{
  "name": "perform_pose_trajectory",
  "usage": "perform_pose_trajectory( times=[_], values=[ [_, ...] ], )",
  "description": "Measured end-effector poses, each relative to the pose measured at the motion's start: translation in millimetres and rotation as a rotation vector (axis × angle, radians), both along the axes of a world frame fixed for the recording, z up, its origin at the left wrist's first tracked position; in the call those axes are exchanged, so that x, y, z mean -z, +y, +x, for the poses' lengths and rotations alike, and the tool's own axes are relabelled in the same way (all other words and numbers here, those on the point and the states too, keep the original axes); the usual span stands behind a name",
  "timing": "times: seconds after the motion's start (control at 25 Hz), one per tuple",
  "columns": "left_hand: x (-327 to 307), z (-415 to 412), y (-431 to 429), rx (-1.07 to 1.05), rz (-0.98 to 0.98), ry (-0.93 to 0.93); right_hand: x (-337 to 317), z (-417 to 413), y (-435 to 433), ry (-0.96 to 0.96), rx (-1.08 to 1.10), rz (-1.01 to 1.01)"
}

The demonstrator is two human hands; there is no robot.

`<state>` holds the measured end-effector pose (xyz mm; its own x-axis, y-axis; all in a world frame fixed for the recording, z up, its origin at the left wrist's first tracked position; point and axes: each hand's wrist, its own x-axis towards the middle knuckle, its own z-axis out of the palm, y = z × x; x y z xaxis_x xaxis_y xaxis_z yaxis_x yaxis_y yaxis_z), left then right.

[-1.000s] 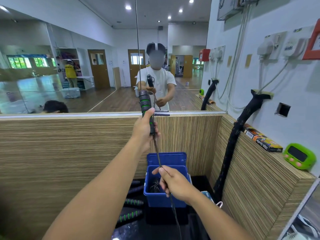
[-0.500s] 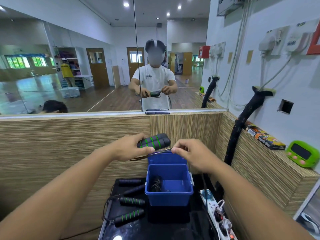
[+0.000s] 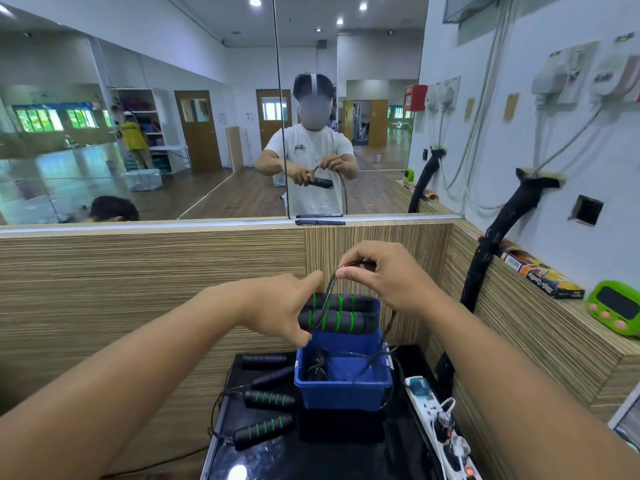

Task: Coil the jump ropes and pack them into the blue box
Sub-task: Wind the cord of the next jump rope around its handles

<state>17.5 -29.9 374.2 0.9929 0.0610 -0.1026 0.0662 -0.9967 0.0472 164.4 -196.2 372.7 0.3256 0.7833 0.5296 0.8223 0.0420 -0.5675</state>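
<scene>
The left hand has its grip closed tight on two handles, side by side above the blue box. The right hand pinches the cord. The slack cord may snag the box rim, and loose loops may slip off.

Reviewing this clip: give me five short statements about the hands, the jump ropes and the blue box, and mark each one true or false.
1. The left hand holds two green-ringed handles side by side. True.
2. The right hand pinches the cord above the handles. True.
3. The blue box is empty. False: a dark coiled rope lies inside.
4. No handles remain on the black surface. False: four handles lie left of the box.
5. The held handles are above the box. True.
</scene>
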Motion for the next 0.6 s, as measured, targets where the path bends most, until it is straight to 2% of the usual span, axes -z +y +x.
perform_pose_trajectory(
  times=[0.08, 0.24, 0.44, 0.6],
  values=[
    [0.2, 1.6, -2.8, 0.024, -0.03, -0.038, -3.3, 4.4, 3.7, 0.044, -0.023, 0.014],
    [-3.9, -2.6, -3.1, 0.021, -0.169, -0.166, -2.8, 19.6, 5.5, 0.268, -0.1, 0.029],
    [-3.5, -9.4, -10.8, 0.099, -0.288, -0.299, 2.3, 34.0, -2.6, 0.523, -0.223, -0.07],
    [-7.4, -9.4, -13.6, 0.106, -0.475, -0.398, 26.5, 32.1, 6.1, 0.752, -0.325, 0.037]
  ],
)
